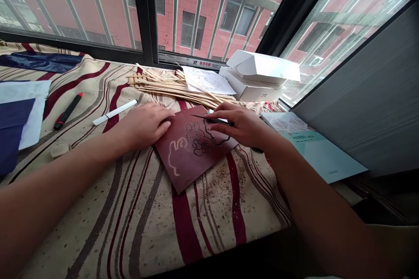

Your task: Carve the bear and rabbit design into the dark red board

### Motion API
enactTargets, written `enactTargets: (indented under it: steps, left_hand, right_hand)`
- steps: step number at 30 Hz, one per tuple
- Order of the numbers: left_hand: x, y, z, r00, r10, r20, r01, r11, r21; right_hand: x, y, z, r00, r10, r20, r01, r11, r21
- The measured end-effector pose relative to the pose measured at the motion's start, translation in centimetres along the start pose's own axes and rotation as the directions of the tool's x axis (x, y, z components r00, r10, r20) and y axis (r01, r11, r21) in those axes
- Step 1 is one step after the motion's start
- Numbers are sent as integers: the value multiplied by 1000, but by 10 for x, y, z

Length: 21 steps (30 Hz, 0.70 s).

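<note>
A dark red carving block (186,161) lies tilted on the striped cloth (183,213), its surface marked with a pale outline and a dark rabbit-like design. My left hand (144,126) rests flat on the block's upper left edge and holds nothing. My right hand (238,124) lies over the block's upper right part, gripping a slim craft knife (204,118). The knife's dark, pointed blade reaches left over the design. The fingers hide most of the knife's handle.
Behind the block lie thin wooden strips (170,87), a sketch on paper (207,80) and a white ZTE box (258,74). A red-and-black marker (67,111), white pen (114,112) and eraser (60,150) lie left. A booklet (314,146) lies right. Windows run behind.
</note>
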<state>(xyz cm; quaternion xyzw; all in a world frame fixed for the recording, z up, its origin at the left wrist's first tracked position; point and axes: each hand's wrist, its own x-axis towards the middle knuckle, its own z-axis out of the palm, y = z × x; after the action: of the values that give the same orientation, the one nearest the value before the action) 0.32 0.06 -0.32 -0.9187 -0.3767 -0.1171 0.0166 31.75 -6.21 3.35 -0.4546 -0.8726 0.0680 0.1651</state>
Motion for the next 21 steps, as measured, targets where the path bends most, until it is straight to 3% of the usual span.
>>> enactTargets:
  steps: [4, 7, 10, 15, 21]
  left_hand:
    - [0, -1, 1, 1000, 24, 14, -24, 1000, 2]
    - [0, 0, 1, 1000, 23, 21, -23, 1000, -7]
    - [0, 1, 2, 999, 24, 26, -24, 1000, -8]
    - [-1, 1, 3, 999, 28, 22, -28, 1000, 5]
    - [-1, -1, 4, 999, 43, 10, -43, 999, 1]
  right_hand:
    - [-3, -15, -1, 971, -195, 141, 146, 942, 302]
    - [-5, -13, -3, 932, -269, 244, 167, 914, 370]
    - [-6, -7, -4, 920, -279, 275, 177, 923, 342]
    - [-10, -7, -9, 963, -176, 205, 138, 973, 185]
    - [-14, -12, -14, 947, -239, 216, 193, 958, 213]
